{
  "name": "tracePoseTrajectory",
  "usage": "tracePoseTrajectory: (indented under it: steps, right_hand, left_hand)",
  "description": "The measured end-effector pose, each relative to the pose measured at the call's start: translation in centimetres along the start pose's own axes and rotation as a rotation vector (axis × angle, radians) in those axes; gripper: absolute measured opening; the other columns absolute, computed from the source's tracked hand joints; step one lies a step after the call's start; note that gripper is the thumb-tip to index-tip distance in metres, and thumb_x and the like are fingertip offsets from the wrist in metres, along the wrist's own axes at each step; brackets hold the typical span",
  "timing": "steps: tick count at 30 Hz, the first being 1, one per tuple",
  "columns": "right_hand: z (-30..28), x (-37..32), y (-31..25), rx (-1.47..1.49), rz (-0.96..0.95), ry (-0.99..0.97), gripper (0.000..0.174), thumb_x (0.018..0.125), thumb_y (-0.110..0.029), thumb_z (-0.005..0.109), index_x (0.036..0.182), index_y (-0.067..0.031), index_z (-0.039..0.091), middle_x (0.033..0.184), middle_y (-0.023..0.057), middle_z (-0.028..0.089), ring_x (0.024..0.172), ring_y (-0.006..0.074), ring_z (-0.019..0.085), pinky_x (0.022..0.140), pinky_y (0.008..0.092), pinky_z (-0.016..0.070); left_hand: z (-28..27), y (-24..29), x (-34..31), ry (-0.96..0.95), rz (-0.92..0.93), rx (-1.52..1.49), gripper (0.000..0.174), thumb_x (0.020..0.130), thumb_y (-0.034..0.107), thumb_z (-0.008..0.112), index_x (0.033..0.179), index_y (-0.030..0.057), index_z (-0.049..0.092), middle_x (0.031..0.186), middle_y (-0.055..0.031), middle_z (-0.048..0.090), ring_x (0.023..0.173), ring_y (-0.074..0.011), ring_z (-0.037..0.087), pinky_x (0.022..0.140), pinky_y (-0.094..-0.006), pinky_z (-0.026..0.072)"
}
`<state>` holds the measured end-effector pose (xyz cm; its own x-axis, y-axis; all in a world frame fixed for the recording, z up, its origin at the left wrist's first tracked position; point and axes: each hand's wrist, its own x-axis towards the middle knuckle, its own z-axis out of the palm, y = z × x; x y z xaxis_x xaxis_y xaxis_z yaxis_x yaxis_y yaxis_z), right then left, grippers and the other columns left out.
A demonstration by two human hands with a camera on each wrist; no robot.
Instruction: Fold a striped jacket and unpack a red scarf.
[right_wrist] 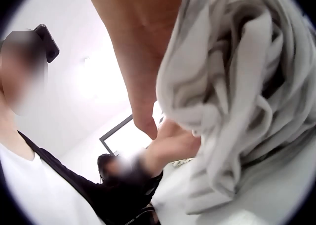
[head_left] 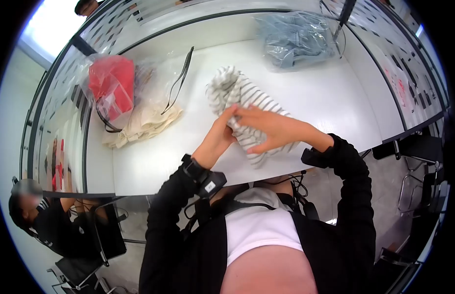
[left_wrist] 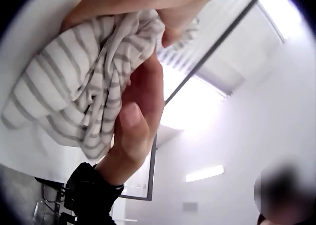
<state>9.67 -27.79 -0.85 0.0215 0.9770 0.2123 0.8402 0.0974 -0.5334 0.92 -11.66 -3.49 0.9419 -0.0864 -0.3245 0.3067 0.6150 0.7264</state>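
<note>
A white cloth with grey stripes (head_left: 259, 98) lies bunched and partly folded on the white table, under both hands. At its near left side, the left hand (head_left: 218, 136) grips a gathered part; in the left wrist view this hand (left_wrist: 143, 0) crosses over the striped folds (left_wrist: 59, 77). The right hand (head_left: 274, 128) lies across the cloth, fingers extended toward the left hand and thumb apart. The left wrist view has the right hand (left_wrist: 140, 116) beside the folds, thumb free. Close to the right hand (right_wrist: 143, 52), crumpled cloth (right_wrist: 237, 87) hides some fingertips in the right wrist view.
On the table's left are a red item in clear plastic (head_left: 112, 85), a cream cloth (head_left: 149, 120) and a dark strap (head_left: 181, 81). A bagged blue garment (head_left: 298, 41) lies at the back right. Low side panels border the table; a seated person (head_left: 61, 225) is at left.
</note>
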Motion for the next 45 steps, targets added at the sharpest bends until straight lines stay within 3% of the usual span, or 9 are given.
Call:
tracePoseTrajectory:
  steps: [8, 12, 16, 23, 29, 32, 37, 39, 45]
  right_hand:
    - [-5.1, -0.9, -7.0, 0.447, 0.159, 0.079, 0.011, 0.075, -0.007, 0.061, 0.084, -0.0005, 0.061, 0.088, 0.009, 0.063, 0.089, 0.021, 0.059, 0.081, 0.0312, 0.0443]
    - [-4.8, -2.2, -4.5, 0.544, 0.063, 0.271, 0.009, 0.082, -0.007, 0.054, 0.082, 0.0002, 0.06, 0.077, 0.0077, 0.063, 0.073, 0.0169, 0.059, 0.073, 0.0281, 0.046]
    - [-3.9, -2.7, -3.0, 0.613, 0.261, 0.15, 0.013, 0.085, -0.012, 0.053, 0.084, -0.0011, 0.059, 0.072, 0.0052, 0.063, 0.061, 0.011, 0.058, 0.063, 0.0234, 0.0462]
    - [-2.2, -2.9, -2.0, 0.471, 0.268, -0.084, 0.013, 0.084, -0.015, 0.055, 0.089, -0.0045, 0.059, 0.072, 0.0036, 0.064, 0.065, 0.0129, 0.062, 0.053, 0.024, 0.0452]
    - [-1.4, -3.1, -0.6, 0.387, 0.262, -0.166, 0.018, 0.083, -0.022, 0.058, 0.092, -0.0064, 0.059, 0.075, 0.0024, 0.065, 0.073, 0.0125, 0.063, 0.053, 0.0261, 0.0407]
    - [-1.7, -2.8, 0.5, 0.402, 0.262, -0.145, 0.015, 0.082, -0.018, 0.058, 0.091, -0.0057, 0.058, 0.076, 0.0029, 0.065, 0.073, 0.0131, 0.063, 0.06, 0.0266, 0.0438]
    - [-1.7, -2.0, 4.1, 0.688, 0.328, -0.101, 0.012, 0.085, -0.011, 0.054, 0.091, -0.0009, 0.058, 0.078, 0.0075, 0.062, 0.073, 0.0161, 0.06, 0.072, 0.0275, 0.0467]
    - [-1.4, -1.5, 5.8, 0.817, 0.379, -0.053, 0.015, 0.087, -0.014, 0.051, 0.092, -0.0011, 0.058, 0.081, 0.0084, 0.062, 0.075, 0.017, 0.06, 0.074, 0.0284, 0.0471]
    - [0.7, -0.8, 10.9, 1.296, 0.467, 0.268, 0.044, 0.093, -0.039, 0.037, 0.121, -0.0058, 0.04, 0.118, 0.0161, 0.049, 0.103, 0.0226, 0.053, 0.087, 0.0366, 0.0436]
  left_hand:
    - [-1.4, 5.3, -1.2, 0.078, 0.152, 0.255, 0.041, 0.075, 0.011, 0.067, 0.112, 0.0032, 0.052, 0.104, -0.0057, 0.058, 0.097, -0.0165, 0.055, 0.083, -0.0296, 0.0441]
    - [-4.4, 15.0, -5.2, 0.236, 1.121, 0.848, 0.042, 0.085, 0.014, 0.053, 0.122, -0.0011, 0.041, 0.118, -0.0097, 0.049, 0.112, -0.0206, 0.044, 0.097, -0.0323, 0.0334]
    - [-8.1, 29.3, -7.5, -0.747, 1.324, -0.247, 0.052, 0.087, 0.039, 0.049, 0.116, -0.0042, 0.042, 0.121, -0.0156, 0.048, 0.114, -0.0236, 0.044, 0.103, -0.041, 0.0271]
    - [-12.7, 22.3, -3.1, 0.387, 1.001, 0.329, 0.034, 0.08, 0.015, 0.059, 0.107, -0.0022, 0.05, 0.103, -0.0136, 0.058, 0.097, -0.0269, 0.055, 0.085, -0.0367, 0.0432]
    - [-18.6, 18.9, -4.8, 1.574, 0.956, 1.853, 0.059, 0.073, 0.036, 0.066, 0.112, -0.0027, 0.045, 0.119, -0.0235, 0.043, 0.11, -0.0331, 0.045, 0.088, -0.044, 0.0396]
    - [-18.2, 17.7, -4.3, 2.043, 0.52, 1.751, 0.069, 0.067, 0.044, 0.069, 0.11, -0.0031, 0.044, 0.128, -0.0268, 0.031, 0.118, -0.0387, 0.035, 0.089, -0.047, 0.0374]
    - [-21.4, 18.0, -4.5, 1.339, 0.716, 1.555, 0.044, 0.068, 0.024, 0.065, 0.101, -0.0001, 0.049, 0.076, -0.0228, 0.061, 0.076, -0.0341, 0.062, 0.069, -0.0413, 0.0467]
    - [-14.9, 16.3, -4.2, 1.022, 0.89, 1.424, 0.036, 0.072, 0.008, 0.057, 0.107, 0.0023, 0.052, 0.085, -0.0192, 0.062, 0.063, -0.0296, 0.062, 0.052, -0.0366, 0.0464]
    - [-4.1, 8.9, -1.5, 0.132, 1.249, 1.712, 0.036, 0.065, 0.002, 0.062, 0.1, 0.006, 0.057, 0.096, -0.011, 0.057, 0.086, -0.0236, 0.057, 0.073, -0.0327, 0.0459]
